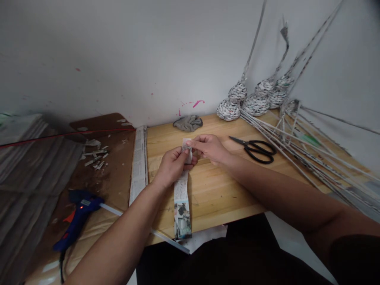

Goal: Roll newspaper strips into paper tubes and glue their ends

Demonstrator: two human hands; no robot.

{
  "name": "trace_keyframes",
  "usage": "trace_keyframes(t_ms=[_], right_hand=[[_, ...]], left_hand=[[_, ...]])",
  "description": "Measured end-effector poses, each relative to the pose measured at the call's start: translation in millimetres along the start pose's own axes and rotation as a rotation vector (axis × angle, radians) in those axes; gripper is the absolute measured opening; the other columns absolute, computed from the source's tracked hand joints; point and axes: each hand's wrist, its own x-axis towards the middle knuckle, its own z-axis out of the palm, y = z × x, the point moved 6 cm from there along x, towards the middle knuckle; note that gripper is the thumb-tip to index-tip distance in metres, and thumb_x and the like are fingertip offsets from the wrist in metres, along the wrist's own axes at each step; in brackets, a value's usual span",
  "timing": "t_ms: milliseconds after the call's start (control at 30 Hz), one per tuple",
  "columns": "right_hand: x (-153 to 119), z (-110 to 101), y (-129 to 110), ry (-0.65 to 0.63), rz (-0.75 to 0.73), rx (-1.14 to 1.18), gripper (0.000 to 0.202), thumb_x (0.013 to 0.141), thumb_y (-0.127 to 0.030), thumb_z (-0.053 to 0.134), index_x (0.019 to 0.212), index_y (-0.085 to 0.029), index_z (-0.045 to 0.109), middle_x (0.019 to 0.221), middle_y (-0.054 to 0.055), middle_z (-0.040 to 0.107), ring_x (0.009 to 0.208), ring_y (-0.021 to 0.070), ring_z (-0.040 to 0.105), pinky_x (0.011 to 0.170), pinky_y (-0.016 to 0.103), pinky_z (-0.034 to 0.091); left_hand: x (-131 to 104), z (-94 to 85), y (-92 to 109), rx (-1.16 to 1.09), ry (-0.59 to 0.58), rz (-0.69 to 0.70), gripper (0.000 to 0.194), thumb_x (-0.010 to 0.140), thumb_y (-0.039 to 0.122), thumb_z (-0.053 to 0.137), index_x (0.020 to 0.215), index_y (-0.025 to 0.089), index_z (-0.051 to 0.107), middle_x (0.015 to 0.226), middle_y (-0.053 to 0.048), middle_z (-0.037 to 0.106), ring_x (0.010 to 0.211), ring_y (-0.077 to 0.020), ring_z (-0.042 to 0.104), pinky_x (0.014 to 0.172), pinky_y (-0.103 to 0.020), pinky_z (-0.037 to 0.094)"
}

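Observation:
A long printed paper strip (181, 190) runs from between my hands down past the front edge of the wooden table (213, 198); its lower end shows a coloured picture. My left hand (174, 164) pinches the strip near its upper end, thumb on top. From the right, my right hand (208, 148) has its thumb and fingers closed on the same upper end, which looks folded or curled. Both hands are above the table's middle and close together. Part of the strip's upper end is hidden by the fingers.
Black scissors (259, 151) lie to the right, beside long paper sticks (285, 146). Woven paper gourd shapes (257, 103) and a grey cloth (188, 123) sit by the wall. Left are a blue glue gun (78, 217), paper scraps (96, 154) and stacked newspaper strips (139, 166).

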Motion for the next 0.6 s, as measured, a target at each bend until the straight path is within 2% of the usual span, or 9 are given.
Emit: trace_keyframes(t_ms=[267, 467, 600], right_hand=[[-1.7, 1.9, -4.5, -0.005, -0.041, -0.022, 0.035, 0.066, -0.044, 0.081, 0.066, -0.015, 0.062, 0.061, 0.001, 0.062, 0.051, 0.0086, 0.051, 0.046, 0.022, 0.040], [-1.1, 6.1, -2.2, -0.141, -0.025, -0.047, 0.032, 0.070, -0.045, 0.077, 0.072, -0.016, 0.065, 0.058, -0.001, 0.061, 0.049, 0.0099, 0.053, 0.045, 0.022, 0.039], [0.0, 1.7, -4.9, -0.115, -0.090, -0.119, 0.031, 0.072, -0.044, 0.074, 0.072, -0.015, 0.066, 0.059, -0.001, 0.060, 0.049, 0.0076, 0.047, 0.044, 0.021, 0.032]], left_hand=[[-0.1, 1.4, 0.9, 0.007, -0.016, 0.006, 0.040, 0.082, 0.051, 0.064, 0.095, 0.013, 0.066, 0.086, -0.010, 0.073, 0.080, -0.0180, 0.069, 0.073, -0.030, 0.056], [1.1, -2.7, 0.0, -0.004, 0.012, 0.027, 0.039, 0.081, 0.051, 0.065, 0.090, 0.014, 0.068, 0.086, -0.009, 0.073, 0.079, -0.0183, 0.068, 0.073, -0.032, 0.056], [2.1, -4.8, -0.9, -0.001, 0.024, 0.024, 0.038, 0.080, 0.051, 0.066, 0.091, 0.015, 0.069, 0.084, -0.008, 0.073, 0.079, -0.0194, 0.068, 0.072, -0.032, 0.056]])
